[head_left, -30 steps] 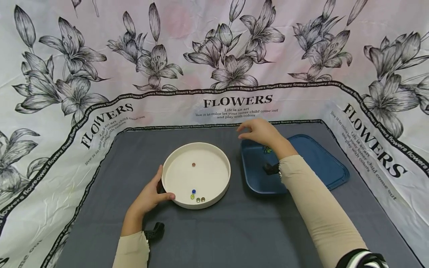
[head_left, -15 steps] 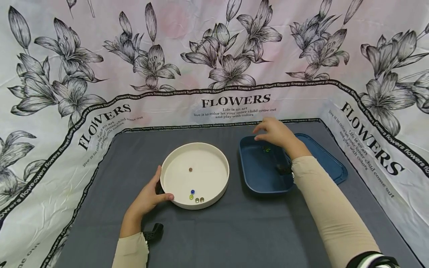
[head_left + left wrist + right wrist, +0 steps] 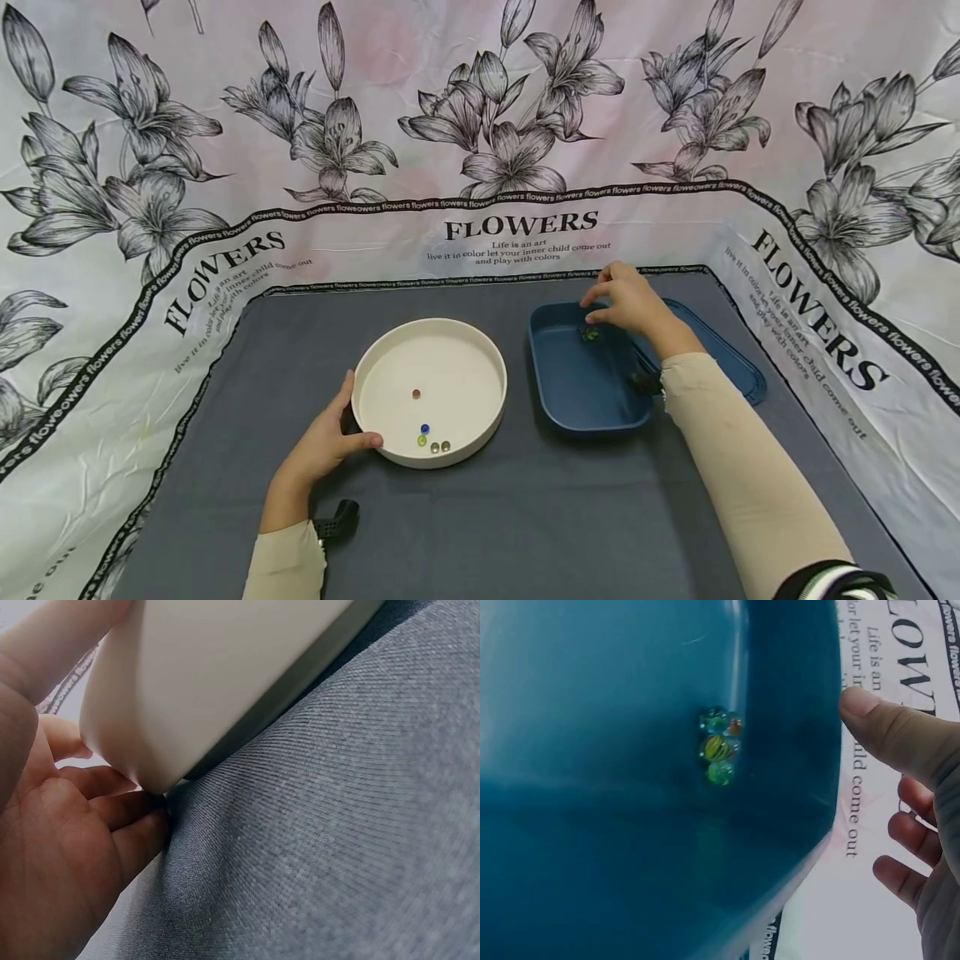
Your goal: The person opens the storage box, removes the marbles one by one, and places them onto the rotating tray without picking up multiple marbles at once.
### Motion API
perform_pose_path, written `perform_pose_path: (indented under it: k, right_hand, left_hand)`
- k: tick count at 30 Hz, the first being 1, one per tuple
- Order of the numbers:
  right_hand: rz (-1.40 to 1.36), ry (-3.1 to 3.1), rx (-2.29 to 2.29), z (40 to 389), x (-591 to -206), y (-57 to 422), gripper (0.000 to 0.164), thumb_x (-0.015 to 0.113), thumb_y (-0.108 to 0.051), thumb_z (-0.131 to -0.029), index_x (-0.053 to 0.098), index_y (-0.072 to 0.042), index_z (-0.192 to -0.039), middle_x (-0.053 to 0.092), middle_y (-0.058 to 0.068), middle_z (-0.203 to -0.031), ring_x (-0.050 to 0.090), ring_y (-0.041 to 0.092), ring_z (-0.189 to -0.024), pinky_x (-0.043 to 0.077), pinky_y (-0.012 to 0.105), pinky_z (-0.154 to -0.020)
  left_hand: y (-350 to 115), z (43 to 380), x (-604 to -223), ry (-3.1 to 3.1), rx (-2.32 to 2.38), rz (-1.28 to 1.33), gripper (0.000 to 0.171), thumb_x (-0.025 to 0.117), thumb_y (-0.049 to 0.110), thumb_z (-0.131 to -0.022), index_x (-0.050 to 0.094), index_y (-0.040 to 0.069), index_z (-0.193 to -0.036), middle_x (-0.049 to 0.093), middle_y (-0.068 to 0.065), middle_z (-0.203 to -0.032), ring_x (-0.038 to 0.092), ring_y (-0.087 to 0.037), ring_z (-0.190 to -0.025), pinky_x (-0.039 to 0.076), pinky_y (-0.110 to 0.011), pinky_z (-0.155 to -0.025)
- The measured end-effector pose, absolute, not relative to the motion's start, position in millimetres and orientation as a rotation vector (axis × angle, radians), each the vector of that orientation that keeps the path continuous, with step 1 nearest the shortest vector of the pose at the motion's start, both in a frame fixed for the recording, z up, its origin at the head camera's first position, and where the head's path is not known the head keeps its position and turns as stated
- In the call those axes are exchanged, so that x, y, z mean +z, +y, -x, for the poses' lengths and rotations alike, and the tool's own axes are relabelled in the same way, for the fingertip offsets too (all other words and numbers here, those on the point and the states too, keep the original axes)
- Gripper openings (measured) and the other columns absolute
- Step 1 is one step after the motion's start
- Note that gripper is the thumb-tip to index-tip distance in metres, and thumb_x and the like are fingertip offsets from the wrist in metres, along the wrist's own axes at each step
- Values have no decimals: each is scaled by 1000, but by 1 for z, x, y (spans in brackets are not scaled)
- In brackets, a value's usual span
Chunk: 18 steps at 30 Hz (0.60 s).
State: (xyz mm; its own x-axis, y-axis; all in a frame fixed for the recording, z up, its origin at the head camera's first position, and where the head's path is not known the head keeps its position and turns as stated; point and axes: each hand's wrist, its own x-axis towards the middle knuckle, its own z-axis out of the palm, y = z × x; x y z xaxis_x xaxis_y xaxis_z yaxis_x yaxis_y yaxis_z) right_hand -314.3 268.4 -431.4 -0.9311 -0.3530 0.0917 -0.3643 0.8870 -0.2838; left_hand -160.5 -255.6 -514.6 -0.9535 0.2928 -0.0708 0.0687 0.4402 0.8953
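Note:
My left hand [image 3: 322,446] holds the round white dish [image 3: 480,392] at its left side, thumb over the rim and fingertips at the lower outer edge in the left wrist view. A blue marble [image 3: 424,429], a yellow-green marble [image 3: 422,440] and two brownish clear ones sit near the dish's front; a reddish-brown marble [image 3: 416,394] lies apart, further back. My right hand [image 3: 633,307] hovers at the far rim of the blue tray [image 3: 581,408], fingers loosely bent, nothing between them. Inside that tray, several glass marbles [image 3: 720,750] cluster near the wall in the right wrist view.
A flat blue lid-like piece [image 3: 723,358] lies right of the tray, partly behind the right forearm. Grey cloth [image 3: 480,533] covers the table, and a flower-printed white sheet [image 3: 517,242] rises behind. Each wrist wears a black camera.
My right hand has moved right and slightly lower, over the blue tray's far side. The reddish-brown marble has rolled forward and left in the dish. My left hand keeps its hold.

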Motion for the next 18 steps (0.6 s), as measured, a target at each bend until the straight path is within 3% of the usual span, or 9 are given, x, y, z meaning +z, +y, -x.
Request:
perform_pose_path:
  k: [4, 8, 11, 18]
  right_hand:
    - [-557, -3028, 498, 315, -438, 270, 26, 88, -23, -83, 81, -16, -107, 42, 13, -112, 35, 32, -102, 28, 51, -90]
    - [-553, -3065, 480, 318, -445, 272, 25, 88, -25, -82, 82, -18, -106, 42, 18, -129, 37, 39, -119, 30, 60, -102]
    - [-548, -3096, 450, 319, -450, 272, 23, 89, -26, -81, 82, -21, -102, 39, 20, -144, 32, 45, -134, 24, 67, -110]
    - [-513, -3173, 393, 320, -459, 272, 19, 89, -29, -81, 82, -25, -98, 33, 18, -157, 24, 46, -144, 21, 68, -114]
  left_hand:
    - [-256, 160, -515, 2483, 1523, -306, 126, 88, 24, -82, -7, 16, -165, -3, -7, -173, 10, -31, -158, 22, -18, -116]
    - [-257, 160, -516, 2473, 1528, -320, 127, 88, 23, -82, -8, 14, -165, -5, -8, -173, 8, -32, -158, 22, -6, -108]
    - [-258, 161, -517, 2458, 1548, -331, 127, 88, 21, -82, -8, 12, -165, -6, -10, -172, 7, -33, -158, 20, 1, -101]
    - [-256, 161, -516, 2456, 1555, -336, 127, 88, 21, -82, -8, 12, -165, -6, -10, -173, 6, -33, -158, 19, 2, -100]
